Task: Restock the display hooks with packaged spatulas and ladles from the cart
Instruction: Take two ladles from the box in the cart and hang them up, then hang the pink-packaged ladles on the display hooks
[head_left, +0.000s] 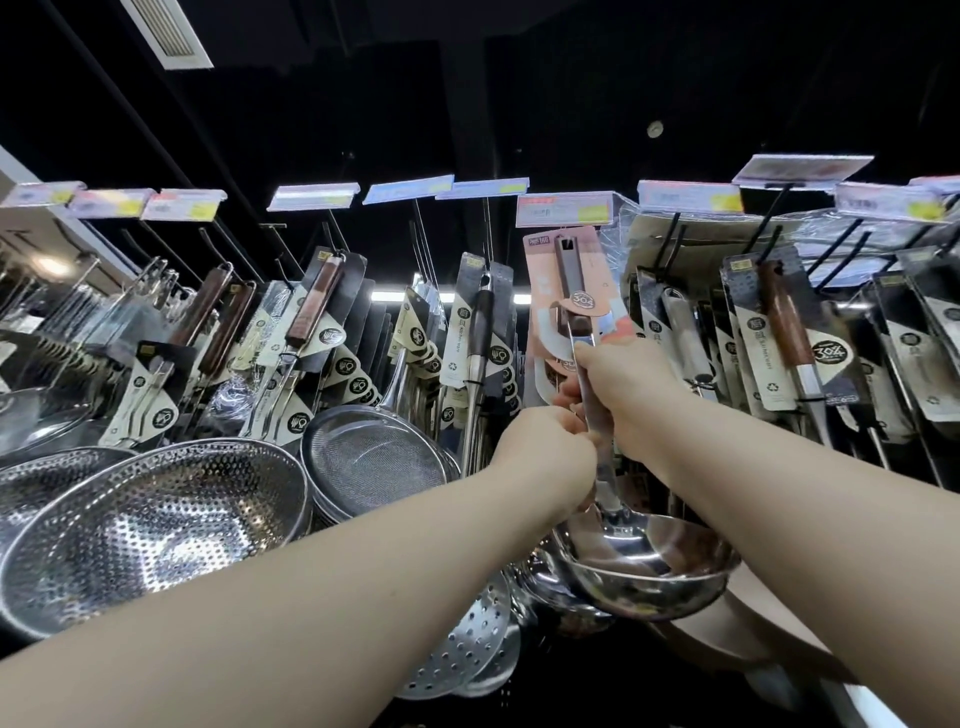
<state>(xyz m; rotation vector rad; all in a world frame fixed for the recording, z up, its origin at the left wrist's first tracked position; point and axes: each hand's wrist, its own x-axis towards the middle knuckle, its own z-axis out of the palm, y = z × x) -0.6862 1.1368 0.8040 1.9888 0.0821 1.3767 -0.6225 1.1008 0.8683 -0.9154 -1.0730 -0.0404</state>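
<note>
A steel ladle (647, 564) with a pink card sleeve (571, 291) on its handle is raised toward the display wall. My right hand (623, 384) grips the handle just below the card. My left hand (550, 447) holds the handle lower down, above the bowl. The top of the pink card sits right under a red price tag (566, 210); the hook behind it is hidden. Other packaged utensils (480, 332) hang on hooks to both sides.
Perforated steel colanders (150, 525) and mesh strainers (374, 457) hang at lower left. A flat perforated skimmer (467, 644) hangs below the ladle. Packaged utensils with wooden handles (784, 322) fill the right. Price tags (311, 196) run along the top of the hooks.
</note>
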